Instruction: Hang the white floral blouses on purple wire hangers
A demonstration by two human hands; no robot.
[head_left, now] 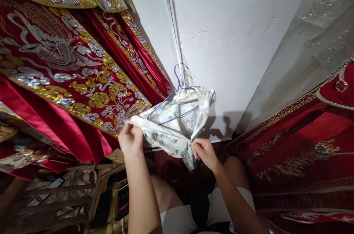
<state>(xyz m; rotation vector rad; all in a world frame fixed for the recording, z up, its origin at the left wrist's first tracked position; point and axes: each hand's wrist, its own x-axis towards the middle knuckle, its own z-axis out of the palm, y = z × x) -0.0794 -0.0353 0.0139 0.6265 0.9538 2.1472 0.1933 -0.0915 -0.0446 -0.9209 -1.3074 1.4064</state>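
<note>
A white garment with a green and blue floral print (166, 143) hangs partly on a thin purple hanger (179, 87). The hanger's hook is at the narrow white vertical pole (173, 23) by the wall. My left hand (131, 138) pinches the garment's edge at its left end and holds it stretched out. Lower down on the right, my right hand (204, 151) grips the cloth near the point where the neckline edges meet. The left part of the hanger shows bare above the cloth. Its right end is covered by the garment.
Red embroidered garments with gold and silver sequins (99, 97) hang close on the left. More red beaded clothing (293, 145) hangs on the right, below clear plastic covering (318, 42). A phone (45, 191) lies at the lower left, near a dark device (121, 197).
</note>
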